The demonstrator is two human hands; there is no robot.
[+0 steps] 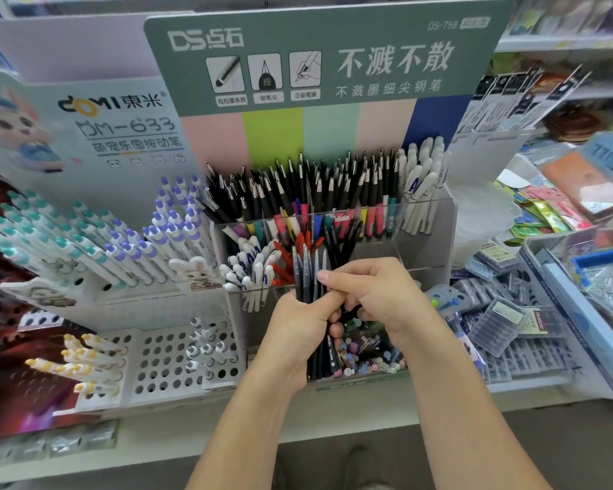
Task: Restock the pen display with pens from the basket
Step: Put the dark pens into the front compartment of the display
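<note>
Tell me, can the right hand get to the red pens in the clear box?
Probably yes. The right hand hovers just in front of the clear plastic box, whose top is open, and the red pens stick up close by. But it is pinching the bundle of dark pens that the left hand holds.

The left grip holds a bundle of pens upright, and the right grip touches the bundle's top from the right. Just behind both grips stands the clear pen display, with pens in its back row and in the front compartments beyond the left grip. Below the right grip lies a tray of small erasers. Left of the left grip stand the perforated racks with pens. Right of the right grip lie refill boxes.
</note>
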